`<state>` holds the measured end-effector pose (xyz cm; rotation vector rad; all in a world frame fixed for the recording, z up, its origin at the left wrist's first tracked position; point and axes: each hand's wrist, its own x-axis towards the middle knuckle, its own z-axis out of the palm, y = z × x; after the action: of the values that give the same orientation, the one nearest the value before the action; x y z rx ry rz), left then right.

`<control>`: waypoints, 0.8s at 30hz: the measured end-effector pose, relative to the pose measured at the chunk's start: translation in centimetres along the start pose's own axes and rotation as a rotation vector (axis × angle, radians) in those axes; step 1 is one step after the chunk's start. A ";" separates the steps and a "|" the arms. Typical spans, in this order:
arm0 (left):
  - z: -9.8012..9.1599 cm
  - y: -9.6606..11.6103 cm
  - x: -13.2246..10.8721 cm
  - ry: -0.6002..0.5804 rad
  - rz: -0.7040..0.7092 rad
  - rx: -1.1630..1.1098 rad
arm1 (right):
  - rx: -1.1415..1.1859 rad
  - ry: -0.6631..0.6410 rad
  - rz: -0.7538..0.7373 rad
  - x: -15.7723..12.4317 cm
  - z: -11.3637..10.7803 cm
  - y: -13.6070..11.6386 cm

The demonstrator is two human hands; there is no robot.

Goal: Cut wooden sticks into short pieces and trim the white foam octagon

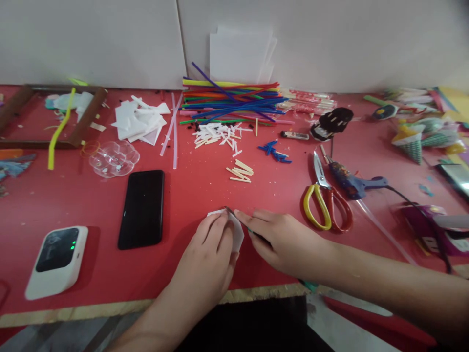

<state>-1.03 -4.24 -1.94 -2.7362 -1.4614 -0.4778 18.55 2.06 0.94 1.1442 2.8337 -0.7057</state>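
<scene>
A small piece of white paper lies near the table's front edge, partly covered by fingers. My left hand grips it, fingers over its top and thumb along its right side. From the right, my right hand closes around a thin dark-tipped tool, whose tip meets the paper's upper edge. Bits of green show by its fingers; the rest of the tool is hidden, so its kind is unclear. Just beyond the hands are short wooden sticks.
Scissors and a corded glue gun lie to the right. On the left are a black phone and a white device. Pipe cleaners, white paper scraps and blue bits lie farther back, before a wall.
</scene>
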 end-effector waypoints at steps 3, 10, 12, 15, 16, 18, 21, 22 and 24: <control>0.0 -0.1 0.0 -0.027 0.025 0.015 | -0.001 -0.010 -0.008 -0.1 0.0 0.1; -0.1 0.0 0.2 -0.055 0.070 0.053 | -0.013 -0.013 -0.013 0.4 0.1 0.4; -0.1 0.0 0.2 -0.049 0.063 0.035 | -0.015 -0.003 -0.029 0.3 0.3 0.5; -0.1 0.0 0.2 -0.056 0.032 -0.009 | -0.021 -0.003 -0.054 -0.2 0.5 0.7; -0.2 0.0 0.3 -0.060 0.022 -0.023 | -0.021 -0.007 -0.053 -0.4 0.5 0.7; -0.3 0.0 0.3 -0.069 0.015 -0.037 | -0.022 -0.021 -0.039 -0.7 0.5 0.8; -0.4 0.0 0.2 -0.081 0.035 -0.027 | -0.045 -0.038 -0.038 -1.0 0.5 0.7; -0.5 0.0 0.2 -0.085 0.035 -0.026 | -0.056 -0.038 -0.044 -1.1 0.5 0.7; -0.4 -0.1 0.2 -0.090 0.016 -0.038 | -0.063 -0.030 -0.055 -1.2 0.5 0.7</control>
<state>-1.10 -4.13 -1.49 -2.8317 -1.4627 -0.3908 19.85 1.50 0.43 1.0415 2.8502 -0.6263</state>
